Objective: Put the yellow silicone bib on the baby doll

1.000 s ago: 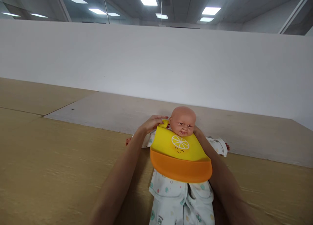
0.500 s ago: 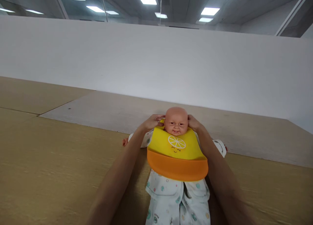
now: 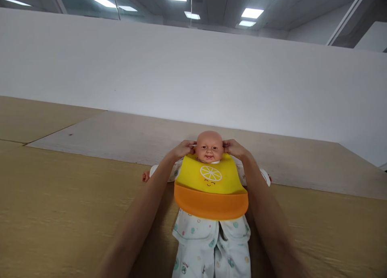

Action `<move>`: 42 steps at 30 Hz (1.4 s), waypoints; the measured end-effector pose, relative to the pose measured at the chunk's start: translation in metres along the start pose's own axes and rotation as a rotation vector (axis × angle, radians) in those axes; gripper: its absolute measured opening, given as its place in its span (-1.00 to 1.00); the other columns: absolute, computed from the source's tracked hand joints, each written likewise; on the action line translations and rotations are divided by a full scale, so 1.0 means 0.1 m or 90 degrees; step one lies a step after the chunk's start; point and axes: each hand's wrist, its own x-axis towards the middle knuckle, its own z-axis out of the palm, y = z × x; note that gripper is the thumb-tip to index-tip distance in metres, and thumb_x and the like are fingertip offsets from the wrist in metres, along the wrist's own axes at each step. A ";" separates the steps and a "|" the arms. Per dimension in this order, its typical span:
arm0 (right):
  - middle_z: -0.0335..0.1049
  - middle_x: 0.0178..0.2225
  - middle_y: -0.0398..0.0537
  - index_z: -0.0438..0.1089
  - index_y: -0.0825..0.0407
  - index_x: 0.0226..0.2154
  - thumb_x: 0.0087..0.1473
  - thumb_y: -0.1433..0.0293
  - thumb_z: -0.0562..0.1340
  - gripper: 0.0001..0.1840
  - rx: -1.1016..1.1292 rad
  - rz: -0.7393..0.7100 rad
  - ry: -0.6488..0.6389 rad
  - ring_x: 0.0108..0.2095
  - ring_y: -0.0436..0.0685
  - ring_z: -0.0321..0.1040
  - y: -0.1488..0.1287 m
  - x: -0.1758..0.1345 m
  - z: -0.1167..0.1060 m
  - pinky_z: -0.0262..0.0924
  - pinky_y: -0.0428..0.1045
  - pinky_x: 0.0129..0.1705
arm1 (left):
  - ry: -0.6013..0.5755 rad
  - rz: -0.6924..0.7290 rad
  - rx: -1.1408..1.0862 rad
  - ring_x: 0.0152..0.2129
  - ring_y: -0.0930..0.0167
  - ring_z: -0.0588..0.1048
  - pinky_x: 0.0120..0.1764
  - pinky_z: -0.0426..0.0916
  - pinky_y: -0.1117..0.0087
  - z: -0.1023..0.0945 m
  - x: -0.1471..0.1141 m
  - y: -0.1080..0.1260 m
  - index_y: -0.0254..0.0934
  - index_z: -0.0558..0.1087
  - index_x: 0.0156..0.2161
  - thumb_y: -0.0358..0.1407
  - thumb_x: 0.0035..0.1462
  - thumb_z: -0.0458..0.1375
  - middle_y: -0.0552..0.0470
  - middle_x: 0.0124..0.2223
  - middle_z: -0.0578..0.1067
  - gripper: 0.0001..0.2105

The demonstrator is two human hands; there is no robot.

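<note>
A baby doll [image 3: 209,145] in white patterned pyjamas lies on its back on a wooden table [image 3: 60,205], head away from me. A yellow and orange silicone bib [image 3: 211,186] with a lemon face covers its chest. My left hand [image 3: 182,149] sits at the left side of the doll's head, fingers curled by the bib's neck strap. At the right side of the head, my right hand [image 3: 234,147] does the same. Whether the fingers pinch the strap ends or press the head is hidden behind the doll.
A tall white partition wall [image 3: 193,68] runs across behind the table. A paler board [image 3: 121,136] lies on the table's far part under the doll's head. Ceiling lights show above the wall.
My right hand came out from behind the doll to the right side of its head. The doll's head turned from tilted to facing me. The view shifted slightly right.
</note>
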 end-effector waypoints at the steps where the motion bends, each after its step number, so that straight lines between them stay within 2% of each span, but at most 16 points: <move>1: 0.51 -0.31 0.00 0.53 0.22 -0.35 -0.10 0.49 0.24 -0.79 -0.005 0.012 0.000 -0.28 0.11 0.36 0.00 -0.01 0.00 0.28 -0.07 -0.21 | 0.001 -0.006 -0.004 -0.45 0.38 0.47 -0.41 0.27 0.45 0.01 0.00 0.00 -0.32 0.56 -0.25 -0.47 -0.32 0.12 0.00 -0.35 0.58 -0.59; 3: 0.49 -0.26 -0.02 0.51 0.21 -0.32 0.01 0.41 0.26 -0.80 -0.026 0.035 0.013 -0.25 0.10 0.36 -0.01 -0.03 0.02 0.29 -0.05 -0.16 | -0.003 -0.023 -0.009 -0.50 0.41 0.44 -0.45 0.24 0.46 0.03 0.00 -0.01 -0.31 0.56 -0.21 -0.46 -0.31 0.13 0.02 -0.37 0.57 -0.57; 7: 0.38 -0.13 -0.09 0.40 0.19 -0.16 0.15 0.20 0.20 -0.62 -0.049 0.065 0.038 -0.16 0.17 0.36 0.01 -0.10 0.07 0.33 0.04 -0.13 | 0.029 -0.065 0.013 -0.67 0.52 0.30 -0.57 0.09 0.50 0.08 0.00 -0.06 -0.33 0.53 -0.15 -0.48 -0.34 0.15 0.12 -0.55 0.48 -0.51; 10: 0.35 -0.08 -0.08 0.38 0.16 -0.10 0.17 0.19 0.18 -0.60 -0.063 0.083 0.044 -0.13 0.19 0.34 0.02 -0.14 0.11 0.33 0.05 -0.12 | 0.039 -0.084 0.018 -0.75 0.56 0.19 -0.62 -0.01 0.50 0.09 0.02 -0.15 -0.35 0.52 -0.16 -0.48 -0.34 0.17 0.19 -0.65 0.38 -0.53; 18: 0.34 -0.06 -0.07 0.38 0.16 -0.09 0.17 0.19 0.18 -0.60 -0.083 0.105 0.037 -0.10 0.21 0.33 0.01 -0.12 0.15 0.32 0.07 -0.08 | 0.058 -0.082 -0.019 -0.57 0.40 0.45 -0.48 0.25 0.45 0.04 0.14 -0.32 -0.32 0.53 -0.21 -0.44 -0.35 0.25 0.04 -0.47 0.56 -0.58; 23: 0.33 -0.04 -0.04 0.36 0.12 -0.06 0.18 0.21 0.17 -0.63 -0.086 0.108 0.033 -0.08 0.17 0.32 0.00 -0.10 0.15 0.31 0.07 -0.06 | 0.074 -0.048 0.046 -0.56 0.42 0.44 -0.48 0.23 0.48 0.02 0.19 -0.36 -0.32 0.54 -0.33 -0.48 -0.35 0.21 0.08 -0.49 0.55 -0.69; 27: 0.33 -0.05 -0.04 0.35 0.14 -0.06 0.17 0.20 0.18 -0.61 -0.077 0.104 0.032 -0.07 0.19 0.32 0.02 -0.10 0.15 0.31 0.09 -0.06 | 0.085 -0.051 0.060 -0.59 0.42 0.42 -0.52 0.21 0.48 0.03 0.17 -0.35 -0.32 0.54 -0.35 -0.47 -0.33 0.21 0.09 -0.52 0.53 -0.72; 31: 0.35 -0.06 -0.03 0.37 0.14 -0.08 0.17 0.19 0.18 -0.61 -0.055 0.096 0.029 -0.08 0.16 0.34 0.07 -0.09 0.16 0.31 0.09 -0.06 | 0.093 -0.074 0.049 -0.61 0.42 0.43 -0.52 0.22 0.48 0.05 0.13 -0.30 -0.30 0.55 -0.30 -0.48 -0.33 0.19 0.09 -0.53 0.54 -0.66; 35: 0.47 -0.13 0.05 0.46 0.20 -0.15 0.16 0.33 0.17 -0.70 -0.031 0.087 0.025 -0.14 0.12 0.39 0.12 -0.07 0.18 0.26 0.00 -0.05 | 0.116 -0.094 0.044 -0.66 0.44 0.39 -0.55 0.19 0.48 0.05 0.10 -0.26 -0.33 0.55 -0.18 -0.47 -0.30 0.18 0.12 -0.58 0.50 -0.57; 38: 0.51 -0.21 0.12 0.51 0.30 -0.24 0.05 0.41 0.18 -0.69 0.015 0.086 0.017 -0.19 0.15 0.39 0.18 -0.03 0.20 0.25 -0.05 -0.12 | 0.139 -0.099 0.059 -0.73 0.50 0.29 -0.60 0.11 0.49 0.04 0.10 -0.25 -0.37 0.53 -0.08 -0.47 -0.28 0.19 0.19 -0.67 0.40 -0.50; 42: 0.53 -0.32 0.11 0.53 0.28 -0.34 -0.09 0.42 0.23 -0.73 0.073 0.086 0.028 -0.26 0.16 0.40 0.26 0.03 0.23 0.29 -0.05 -0.21 | 0.137 -0.075 0.100 -0.76 0.55 0.20 -0.62 0.05 0.51 0.02 0.10 -0.26 -0.38 0.52 -0.07 -0.46 -0.26 0.19 0.25 -0.73 0.30 -0.50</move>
